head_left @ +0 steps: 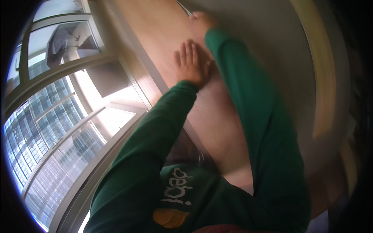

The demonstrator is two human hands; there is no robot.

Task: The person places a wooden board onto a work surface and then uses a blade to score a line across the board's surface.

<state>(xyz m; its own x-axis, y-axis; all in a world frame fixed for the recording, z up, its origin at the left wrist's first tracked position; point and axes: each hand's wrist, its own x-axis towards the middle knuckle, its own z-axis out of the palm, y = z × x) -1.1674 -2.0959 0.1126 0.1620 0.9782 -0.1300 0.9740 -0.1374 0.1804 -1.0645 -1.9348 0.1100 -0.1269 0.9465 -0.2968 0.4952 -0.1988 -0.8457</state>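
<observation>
My left hand lies flat on a pale, wood-coloured panel, its fingers spread and holding nothing. Farther off and slightly to the right, my right hand is curled closed at the panel's far right edge. A thin pale strip runs from the top of the view to its fingertips. Blur hides whether the fingers pinch this strip, the edge or something small. Long green sleeves cover both arms, and the right forearm lies across the panel's right side.
A grey-brown surface borders the panel on the right, with a curved yellowish wooden strip beyond it. To the left are framed windows, one sash standing ajar. A dark umbrella shows behind the upper glass.
</observation>
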